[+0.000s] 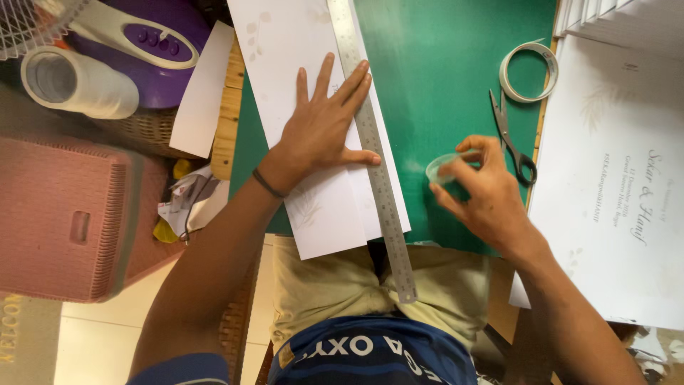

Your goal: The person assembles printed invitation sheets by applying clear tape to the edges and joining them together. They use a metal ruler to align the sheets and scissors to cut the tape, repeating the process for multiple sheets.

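On the green mat [456, 64], left hand [324, 132] flat on paper [320, 207]; right hand [484, 192] pinches tape roll [443, 170].

A green worktop [442, 78] carries white paper sheets [299, 107] under a steel ruler [377, 171]. Right of the ruler lie scissors [509, 135], with a tape roll [529, 71] just beyond them.

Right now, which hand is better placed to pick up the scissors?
The right hand: it hovers just beside the scissors on the green mat, though its fingers hold a small clear roll. The left hand presses flat on paper beside the ruler.
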